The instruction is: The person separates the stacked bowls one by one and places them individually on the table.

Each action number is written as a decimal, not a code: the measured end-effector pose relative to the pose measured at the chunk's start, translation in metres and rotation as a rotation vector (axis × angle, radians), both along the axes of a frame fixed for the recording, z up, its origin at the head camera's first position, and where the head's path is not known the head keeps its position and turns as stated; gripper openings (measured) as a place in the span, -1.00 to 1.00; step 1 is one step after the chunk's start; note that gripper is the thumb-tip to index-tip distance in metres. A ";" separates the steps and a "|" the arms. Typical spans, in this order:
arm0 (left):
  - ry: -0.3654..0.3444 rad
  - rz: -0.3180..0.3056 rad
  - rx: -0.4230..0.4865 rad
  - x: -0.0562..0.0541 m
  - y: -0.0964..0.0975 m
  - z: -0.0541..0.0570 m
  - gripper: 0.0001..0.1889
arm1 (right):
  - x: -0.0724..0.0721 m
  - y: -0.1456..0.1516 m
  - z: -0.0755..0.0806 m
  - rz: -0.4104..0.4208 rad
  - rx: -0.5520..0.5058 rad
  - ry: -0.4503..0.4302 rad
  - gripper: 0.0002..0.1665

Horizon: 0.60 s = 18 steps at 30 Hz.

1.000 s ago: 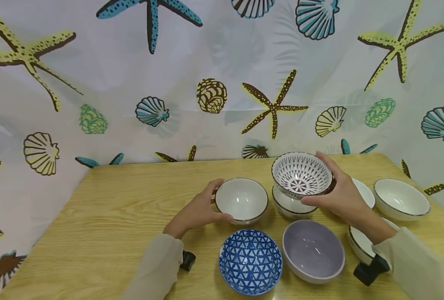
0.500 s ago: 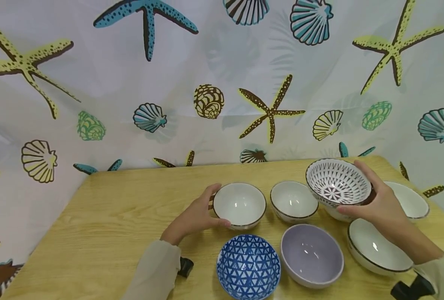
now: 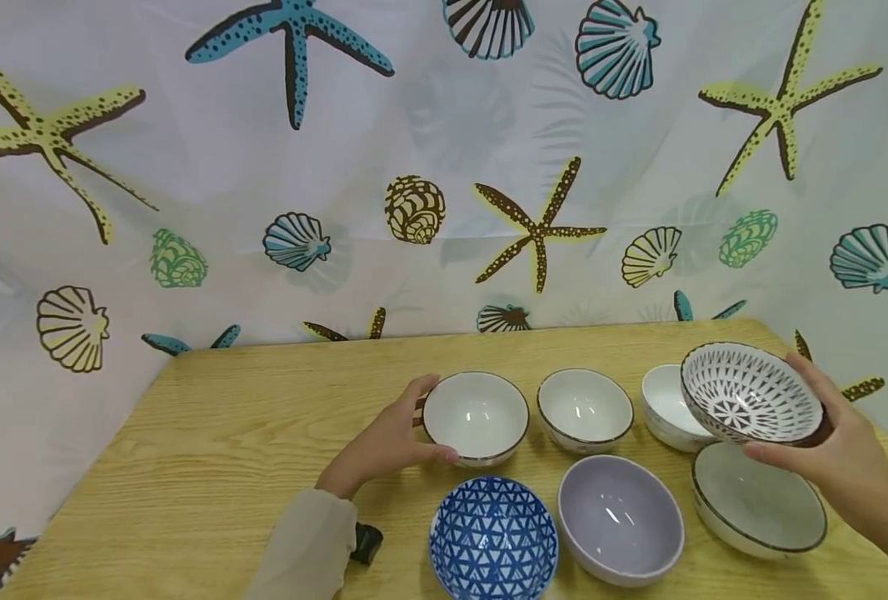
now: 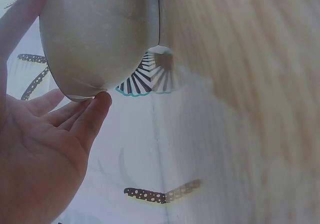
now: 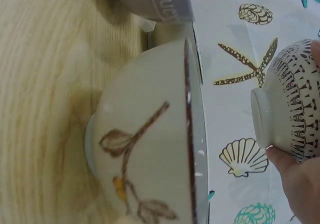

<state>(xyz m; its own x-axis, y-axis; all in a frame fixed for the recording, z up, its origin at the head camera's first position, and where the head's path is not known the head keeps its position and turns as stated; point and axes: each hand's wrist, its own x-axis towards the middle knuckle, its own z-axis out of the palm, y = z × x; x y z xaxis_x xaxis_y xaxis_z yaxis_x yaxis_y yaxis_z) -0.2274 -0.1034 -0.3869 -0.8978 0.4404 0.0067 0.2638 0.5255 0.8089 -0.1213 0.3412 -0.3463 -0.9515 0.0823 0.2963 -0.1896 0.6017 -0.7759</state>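
Note:
My left hand holds a white bowl with a dark rim by its left side, thumb at the front and fingers behind. In the left wrist view, the fingers touch that bowl's outer wall. At the right, my right hand grips a black-and-white patterned bowl, raised above the table and tilted. Its white foot shows in the right wrist view. Below it stands a white bowl, with a brown twig design on its outside.
Another dark-rimmed white bowl stands in the back row, beside a white bowl partly hidden by the raised one. In front are a blue-and-white triangle-patterned bowl and a lilac bowl. A shell-print cloth hangs behind the wooden table.
My right hand has carried the patterned bowl rightward and somewhat nearer, uncovering white bowls in the back row and covering the far-right one. The left hand stays at its bowl.

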 end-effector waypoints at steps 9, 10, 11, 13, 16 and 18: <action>-0.019 0.008 -0.002 0.000 0.000 -0.002 0.10 | -0.013 0.078 -0.070 -0.083 -0.094 0.069 0.34; -0.019 0.009 -0.002 0.000 0.000 -0.002 0.10 | -0.014 0.088 -0.077 -0.103 -0.060 0.070 0.34; -0.019 0.009 0.000 0.000 0.000 -0.003 0.10 | -0.015 0.098 -0.085 -0.128 -0.035 0.088 0.34; -0.019 0.008 0.002 0.000 0.000 -0.003 0.10 | -0.015 0.113 -0.097 -0.154 -0.034 0.128 0.34; -0.025 0.003 0.003 -0.001 0.001 -0.002 0.09 | -0.011 0.130 -0.107 -0.203 -0.037 0.134 0.33; -0.029 0.003 -0.005 -0.001 0.000 -0.002 0.10 | -0.008 0.137 -0.111 -0.263 -0.008 0.128 0.33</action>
